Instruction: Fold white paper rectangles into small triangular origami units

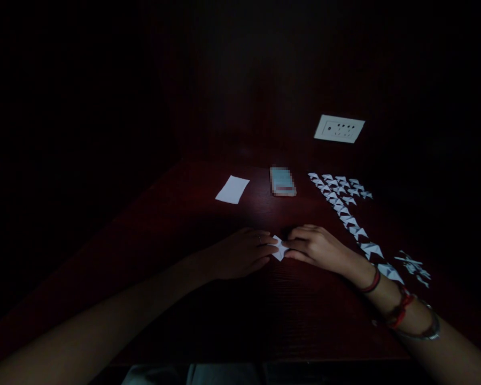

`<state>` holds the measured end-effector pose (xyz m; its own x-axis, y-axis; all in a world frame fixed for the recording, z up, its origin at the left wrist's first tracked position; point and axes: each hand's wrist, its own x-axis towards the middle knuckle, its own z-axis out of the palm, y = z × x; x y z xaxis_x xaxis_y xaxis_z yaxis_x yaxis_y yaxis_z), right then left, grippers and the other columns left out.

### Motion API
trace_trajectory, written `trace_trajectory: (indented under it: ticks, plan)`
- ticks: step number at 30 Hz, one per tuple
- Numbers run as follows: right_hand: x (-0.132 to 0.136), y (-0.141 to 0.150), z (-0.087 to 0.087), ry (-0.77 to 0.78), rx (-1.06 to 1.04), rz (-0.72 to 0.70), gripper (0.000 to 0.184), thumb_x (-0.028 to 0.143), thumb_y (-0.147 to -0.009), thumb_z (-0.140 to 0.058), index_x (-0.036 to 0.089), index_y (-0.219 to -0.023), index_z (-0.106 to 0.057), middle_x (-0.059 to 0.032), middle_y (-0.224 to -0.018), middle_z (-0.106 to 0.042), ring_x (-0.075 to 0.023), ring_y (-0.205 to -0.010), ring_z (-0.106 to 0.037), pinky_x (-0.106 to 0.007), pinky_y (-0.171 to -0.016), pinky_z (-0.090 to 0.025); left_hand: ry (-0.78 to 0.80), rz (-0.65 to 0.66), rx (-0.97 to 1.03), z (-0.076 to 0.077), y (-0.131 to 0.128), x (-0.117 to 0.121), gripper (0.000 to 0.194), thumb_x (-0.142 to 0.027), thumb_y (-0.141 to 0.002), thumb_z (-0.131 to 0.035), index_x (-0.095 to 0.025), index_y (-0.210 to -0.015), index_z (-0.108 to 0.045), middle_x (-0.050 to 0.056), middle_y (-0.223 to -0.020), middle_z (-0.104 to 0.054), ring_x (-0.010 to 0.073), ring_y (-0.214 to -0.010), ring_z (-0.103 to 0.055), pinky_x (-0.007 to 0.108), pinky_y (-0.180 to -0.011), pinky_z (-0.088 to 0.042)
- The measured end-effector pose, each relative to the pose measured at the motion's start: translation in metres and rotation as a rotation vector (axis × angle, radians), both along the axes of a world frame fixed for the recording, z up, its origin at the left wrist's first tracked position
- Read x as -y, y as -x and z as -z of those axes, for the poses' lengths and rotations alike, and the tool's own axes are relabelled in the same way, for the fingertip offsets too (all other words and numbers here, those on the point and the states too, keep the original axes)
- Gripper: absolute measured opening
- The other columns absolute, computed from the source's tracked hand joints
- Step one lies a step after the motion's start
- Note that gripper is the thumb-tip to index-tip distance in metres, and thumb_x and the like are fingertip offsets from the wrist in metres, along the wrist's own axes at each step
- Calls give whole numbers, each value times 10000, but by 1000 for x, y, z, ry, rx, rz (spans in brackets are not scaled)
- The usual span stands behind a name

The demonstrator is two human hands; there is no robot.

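The left hand (244,252) and right hand (317,247) are gripping the folded paper (279,255) with their fingers (299,245), probably needing even pressure for crisp creases.

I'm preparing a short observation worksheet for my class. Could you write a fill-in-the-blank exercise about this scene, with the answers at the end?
1. The left hand and right hand both touch one small folded piece of white ____.
2. From the wearer's view, the flat sheet lies to the ____ of the phone-shaped object.
3. Bracelets are worn on the ____ arm.
4. The socket panel beyond the table is ____ in colour.

Missing words: paper; left; right; white.
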<state>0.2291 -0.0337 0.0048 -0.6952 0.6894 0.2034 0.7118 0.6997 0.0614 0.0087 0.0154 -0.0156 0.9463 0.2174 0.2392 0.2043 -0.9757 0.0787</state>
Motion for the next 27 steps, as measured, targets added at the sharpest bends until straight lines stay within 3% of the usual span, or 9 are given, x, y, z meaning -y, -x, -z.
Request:
trace_trajectory:
  ticks: [11,27]
  plan:
    - [1,4,1,-4,-19,-27,264,301,-835,-376,164,-823,-601,-42,-750,-551,-120,-686,-501,-261,-670,-383,5,-11,5,-2,-1,1,339,-257,-854,-359,-187,-1186,-362,30,-1199,-433,166,-1118,-344,327,-933,-251]
    - [4,9,2,43,-59,56,217,265,-823,-383,173,-904,-562,-25,-736,-538,-116,-646,-484,-246,-638,-358,-57,-29,1,-1,-3,2,342,-285,-858,-344,-177,-1182,-365,53,-1203,-424,175,-1113,-357,336,-918,-272]
